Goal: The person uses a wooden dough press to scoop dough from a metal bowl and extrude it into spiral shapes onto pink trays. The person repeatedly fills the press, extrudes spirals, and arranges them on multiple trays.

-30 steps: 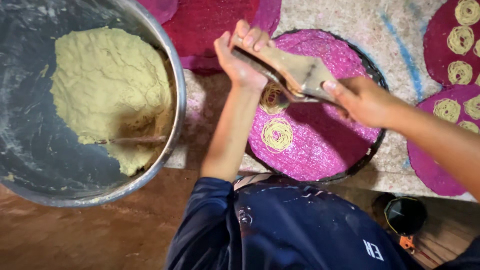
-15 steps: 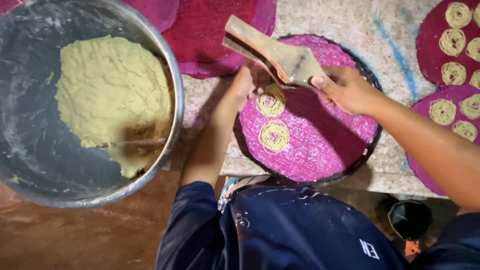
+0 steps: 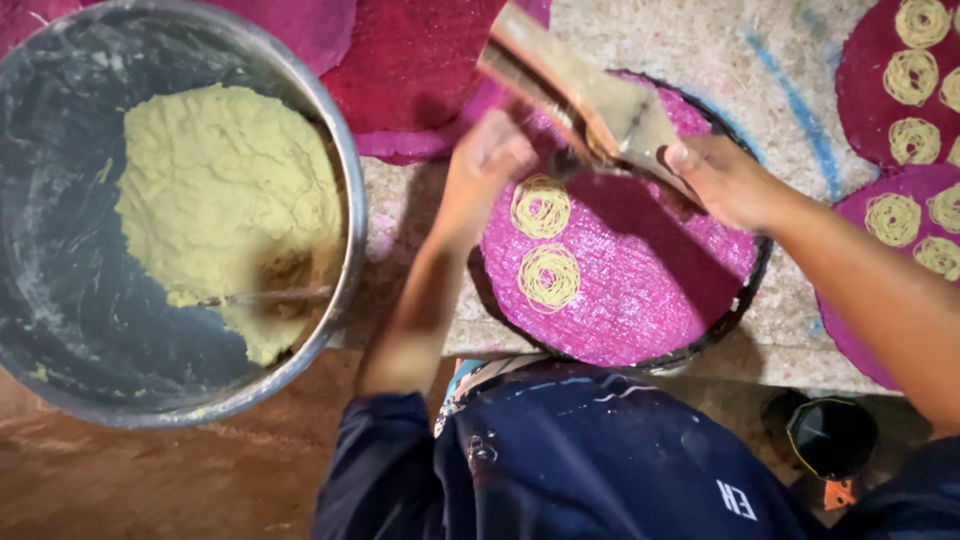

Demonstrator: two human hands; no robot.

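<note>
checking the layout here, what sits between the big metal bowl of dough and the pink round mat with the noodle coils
In the head view, the left forearm crosses that gap between metal bowl and pink mat, over a strip of pale woven surface.

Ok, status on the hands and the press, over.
Both hands on the wooden press: left hand under it, right hand gripping the handle. Two noodle coils on the pink mat. Nothing in the way.

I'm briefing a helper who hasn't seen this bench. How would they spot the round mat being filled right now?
Start at the big steel bowl of yellow dough on the left, then look right. The pink woven mat lies under both hands and the wooden press. It carries only two noodle coils and sits in a dark rim, unlike its neighbours.
</note>
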